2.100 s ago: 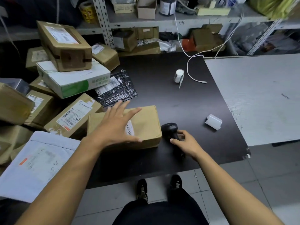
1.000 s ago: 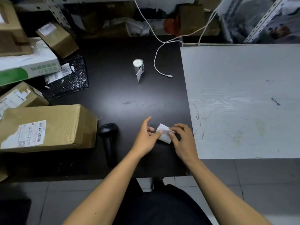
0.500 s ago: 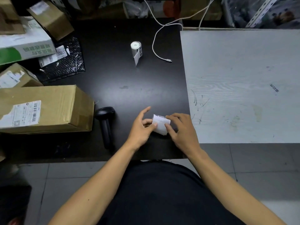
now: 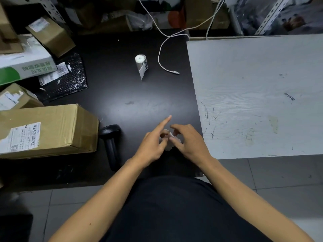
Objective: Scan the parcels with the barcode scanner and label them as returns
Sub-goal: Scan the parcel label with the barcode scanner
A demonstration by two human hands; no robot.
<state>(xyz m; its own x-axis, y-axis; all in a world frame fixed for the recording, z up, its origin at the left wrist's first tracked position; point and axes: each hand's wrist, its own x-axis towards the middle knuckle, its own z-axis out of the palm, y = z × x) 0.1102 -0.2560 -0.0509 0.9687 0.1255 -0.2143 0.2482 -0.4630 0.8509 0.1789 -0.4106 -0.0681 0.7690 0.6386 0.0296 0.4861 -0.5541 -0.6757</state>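
Black table (image 4: pixel 132 105), both hands' grip pinching small white label roll (image 4: pixel 169 143) (blurred)

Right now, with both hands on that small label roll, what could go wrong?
1. Both hands crowd the small white roll, hiding it; a peeled sticker might fold onto itself or the fingers.
2. The barcode scanner lies loose near the dark table's front edge; a forearm could knock it off.
3. The carton may go unlabelled among the other parcels on the left.
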